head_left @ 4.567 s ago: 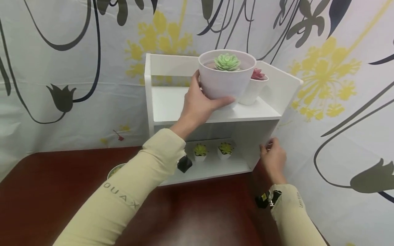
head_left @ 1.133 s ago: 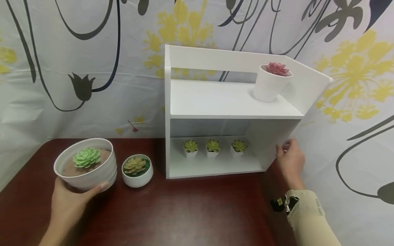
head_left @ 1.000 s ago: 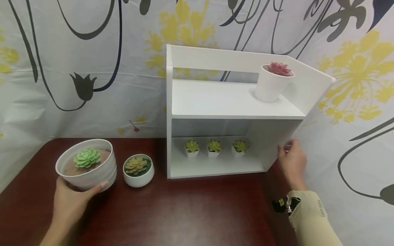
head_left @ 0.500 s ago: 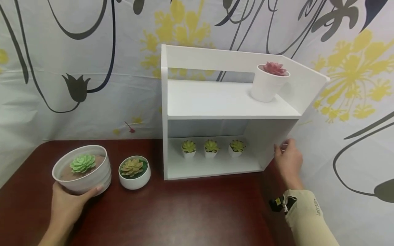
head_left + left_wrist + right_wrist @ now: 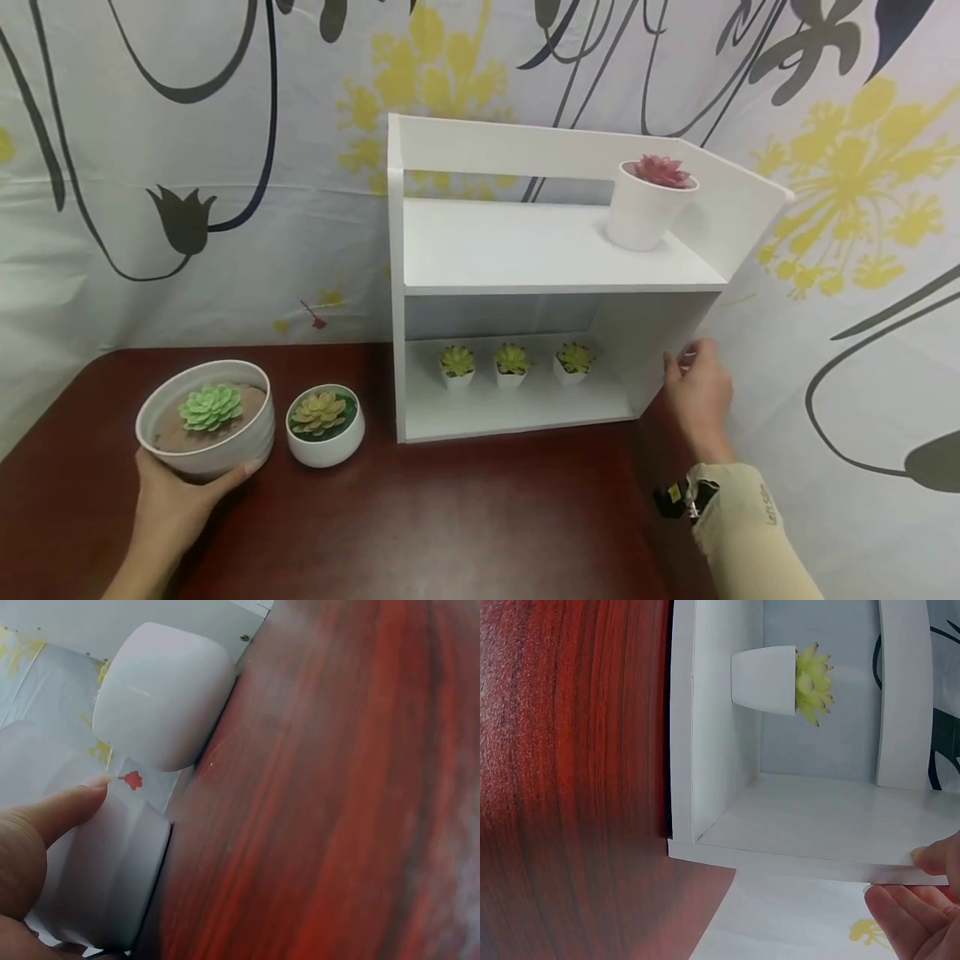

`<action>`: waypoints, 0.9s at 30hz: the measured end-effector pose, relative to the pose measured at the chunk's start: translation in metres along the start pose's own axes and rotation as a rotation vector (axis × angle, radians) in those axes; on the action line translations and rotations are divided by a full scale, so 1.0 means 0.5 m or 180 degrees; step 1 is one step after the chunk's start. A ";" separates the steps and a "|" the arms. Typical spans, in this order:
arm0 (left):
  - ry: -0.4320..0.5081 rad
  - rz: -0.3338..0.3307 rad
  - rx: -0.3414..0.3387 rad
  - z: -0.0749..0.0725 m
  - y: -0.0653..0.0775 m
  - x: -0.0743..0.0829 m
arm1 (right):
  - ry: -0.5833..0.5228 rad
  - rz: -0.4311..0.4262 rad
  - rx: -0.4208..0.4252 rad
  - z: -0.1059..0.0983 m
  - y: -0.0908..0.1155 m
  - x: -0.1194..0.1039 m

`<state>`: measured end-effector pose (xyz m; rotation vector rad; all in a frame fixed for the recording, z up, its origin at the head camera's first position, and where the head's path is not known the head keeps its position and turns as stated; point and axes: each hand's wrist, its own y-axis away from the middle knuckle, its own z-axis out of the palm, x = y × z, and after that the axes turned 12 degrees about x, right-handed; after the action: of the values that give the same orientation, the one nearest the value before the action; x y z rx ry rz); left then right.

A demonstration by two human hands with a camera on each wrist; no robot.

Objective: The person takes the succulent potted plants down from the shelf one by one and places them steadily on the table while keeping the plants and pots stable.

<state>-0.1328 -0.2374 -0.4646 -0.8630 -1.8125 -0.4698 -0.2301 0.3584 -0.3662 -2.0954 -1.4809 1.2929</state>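
Fingers of the left hand [image 5: 176, 498] grasp a wide, ribbed white succulent pot [image 5: 221, 454] beyond the palm, just left of a small round white pot [image 5: 327, 450]; the right hand [image 5: 701, 396] pinches the white shelf's right panel [image 5: 651, 337]. Only the left wrist view shows the ribbed base near the dark-red wooden table [image 5: 330, 765].

Wood-grain table [image 5: 465, 517]: left, the succulent planter [image 5: 217, 446] I hold (contact unclear); beside it, a succulent bowl [image 5: 326, 452]; right, the shelf [image 5: 540, 146] I grip.
Upper tier [image 5: 510, 242]: potted red succulent [image 5: 645, 212], right.
Lower tier [image 5: 510, 413]: three potted succulents [image 5: 512, 365].
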 end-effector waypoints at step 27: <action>-0.0011 -0.0222 -0.0485 -0.046 0.023 -0.006 | -0.0039 0.0025 0.0024 0.005 0.004 0.007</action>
<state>-0.1089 -0.2460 -0.4588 -0.9063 -1.8322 -0.6581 -0.2306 0.3599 -0.3705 -2.0941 -1.4719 1.3143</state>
